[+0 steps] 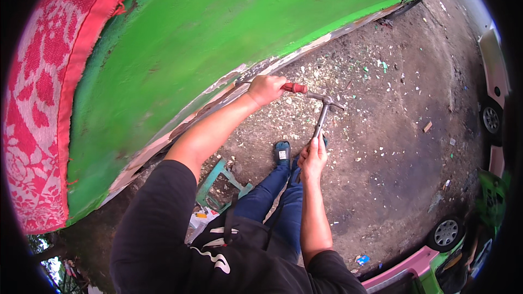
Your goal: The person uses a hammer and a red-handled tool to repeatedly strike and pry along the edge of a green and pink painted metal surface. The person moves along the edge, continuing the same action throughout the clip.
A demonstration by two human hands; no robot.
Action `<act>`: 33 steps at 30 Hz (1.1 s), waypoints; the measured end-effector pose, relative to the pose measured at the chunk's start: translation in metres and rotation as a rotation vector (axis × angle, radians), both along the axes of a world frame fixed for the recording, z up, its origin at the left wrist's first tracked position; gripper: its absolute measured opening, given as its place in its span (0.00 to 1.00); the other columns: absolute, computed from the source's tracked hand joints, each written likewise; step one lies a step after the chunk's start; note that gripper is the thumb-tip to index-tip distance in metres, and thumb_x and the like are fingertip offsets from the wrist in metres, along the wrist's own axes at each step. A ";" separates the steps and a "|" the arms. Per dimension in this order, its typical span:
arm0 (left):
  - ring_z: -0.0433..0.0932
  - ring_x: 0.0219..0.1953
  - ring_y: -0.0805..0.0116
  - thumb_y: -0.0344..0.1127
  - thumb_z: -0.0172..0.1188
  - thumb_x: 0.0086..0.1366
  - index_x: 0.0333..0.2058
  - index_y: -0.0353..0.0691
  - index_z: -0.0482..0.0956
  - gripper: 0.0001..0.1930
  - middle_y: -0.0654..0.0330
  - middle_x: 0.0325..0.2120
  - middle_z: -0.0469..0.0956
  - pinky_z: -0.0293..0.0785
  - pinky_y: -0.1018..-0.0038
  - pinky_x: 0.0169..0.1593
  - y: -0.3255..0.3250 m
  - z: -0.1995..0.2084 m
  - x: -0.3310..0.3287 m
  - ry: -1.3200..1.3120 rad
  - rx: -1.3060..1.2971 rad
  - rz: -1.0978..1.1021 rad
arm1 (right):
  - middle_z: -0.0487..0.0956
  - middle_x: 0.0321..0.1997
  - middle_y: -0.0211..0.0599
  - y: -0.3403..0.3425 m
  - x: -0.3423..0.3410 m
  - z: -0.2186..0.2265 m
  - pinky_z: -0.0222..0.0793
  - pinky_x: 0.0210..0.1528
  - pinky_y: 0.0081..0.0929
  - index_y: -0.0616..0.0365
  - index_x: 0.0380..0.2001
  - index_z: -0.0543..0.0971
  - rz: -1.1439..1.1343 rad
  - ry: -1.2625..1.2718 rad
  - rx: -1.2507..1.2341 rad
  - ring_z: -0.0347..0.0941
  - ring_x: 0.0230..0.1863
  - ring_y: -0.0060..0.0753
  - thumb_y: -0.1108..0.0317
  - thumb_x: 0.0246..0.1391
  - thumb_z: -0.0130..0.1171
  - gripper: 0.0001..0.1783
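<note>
Green panel [218, 27], lower edge [163, 141] seemingly part-stripped, paint left above, pale flakes [312, 68] on the ground [392, 147]; red-handled tool [295, 87] at that edge, left hand [265, 90] clenched round it; hammer [322, 117], right hand [314, 155] gripping its shaft, head beside the red handle.

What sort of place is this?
Probably an open-air vehicle body-repair yard: a large green body panel with a chipped lower edge, pale flakes scattered on dirt ground, and a pink-and-green vehicle at lower right.
</note>
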State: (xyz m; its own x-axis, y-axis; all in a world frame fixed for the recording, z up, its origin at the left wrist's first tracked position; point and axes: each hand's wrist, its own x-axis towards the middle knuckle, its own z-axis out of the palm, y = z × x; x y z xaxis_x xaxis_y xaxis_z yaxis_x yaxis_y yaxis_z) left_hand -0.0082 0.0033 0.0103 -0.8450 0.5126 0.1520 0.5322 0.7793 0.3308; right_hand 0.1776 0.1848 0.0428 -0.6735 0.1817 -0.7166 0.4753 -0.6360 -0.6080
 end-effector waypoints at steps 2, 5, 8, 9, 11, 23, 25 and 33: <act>0.80 0.23 0.60 0.37 0.59 0.55 0.27 0.49 0.77 0.02 0.62 0.21 0.80 0.77 0.64 0.26 -0.001 0.001 0.003 0.007 0.011 0.007 | 0.59 0.17 0.18 0.011 0.006 -0.003 0.49 0.11 0.13 0.45 0.64 0.65 -0.030 -0.044 0.023 0.52 0.12 0.11 0.59 0.68 0.47 0.23; 0.81 0.23 0.62 0.36 0.60 0.55 0.28 0.50 0.78 0.02 0.64 0.21 0.80 0.76 0.66 0.26 -0.001 0.002 0.009 0.008 -0.001 -0.021 | 0.58 0.16 0.20 0.027 0.016 0.003 0.47 0.11 0.13 0.43 0.67 0.60 -0.068 -0.060 0.018 0.52 0.12 0.11 0.59 0.68 0.46 0.26; 0.80 0.23 0.61 0.37 0.63 0.56 0.23 0.48 0.75 0.06 0.63 0.19 0.78 0.75 0.66 0.25 0.010 0.008 0.009 0.068 0.079 -0.038 | 0.57 0.15 0.19 0.033 0.022 0.004 0.46 0.11 0.13 0.43 0.67 0.60 -0.071 -0.028 -0.023 0.50 0.12 0.10 0.59 0.68 0.46 0.26; 0.80 0.23 0.61 0.37 0.62 0.56 0.23 0.48 0.75 0.06 0.63 0.19 0.78 0.75 0.66 0.25 0.014 0.012 0.009 0.064 0.089 -0.034 | 0.57 0.15 0.19 0.033 0.022 0.005 0.46 0.11 0.13 0.43 0.67 0.60 -0.064 -0.034 -0.020 0.50 0.12 0.10 0.58 0.68 0.46 0.26; 0.79 0.23 0.61 0.37 0.62 0.56 0.23 0.47 0.74 0.07 0.62 0.19 0.77 0.74 0.66 0.25 0.014 0.011 0.007 0.076 0.093 -0.021 | 0.56 0.15 0.18 0.032 0.022 0.006 0.45 0.11 0.13 0.44 0.67 0.60 -0.050 -0.047 -0.014 0.49 0.12 0.10 0.58 0.68 0.46 0.26; 0.79 0.21 0.61 0.38 0.62 0.58 0.22 0.47 0.74 0.08 0.63 0.18 0.77 0.74 0.67 0.23 0.005 0.005 0.005 0.104 0.068 0.003 | 0.59 0.17 0.18 0.026 0.009 0.014 0.48 0.13 0.12 0.48 0.67 0.61 -0.063 0.034 0.096 0.53 0.14 0.10 0.60 0.68 0.47 0.26; 0.78 0.20 0.60 0.39 0.62 0.60 0.20 0.46 0.72 0.12 0.62 0.17 0.76 0.73 0.66 0.22 0.004 0.005 0.004 0.107 0.088 0.021 | 0.60 0.18 0.19 0.022 0.007 0.019 0.50 0.13 0.12 0.50 0.67 0.61 -0.181 0.098 0.104 0.54 0.15 0.11 0.61 0.68 0.46 0.26; 0.78 0.20 0.59 0.38 0.63 0.58 0.21 0.47 0.74 0.09 0.62 0.18 0.76 0.73 0.66 0.23 0.002 0.003 0.002 0.119 0.108 0.026 | 0.55 0.15 0.16 0.020 -0.009 0.036 0.47 0.11 0.13 0.44 0.67 0.61 -0.208 0.158 0.007 0.52 0.12 0.10 0.59 0.69 0.45 0.25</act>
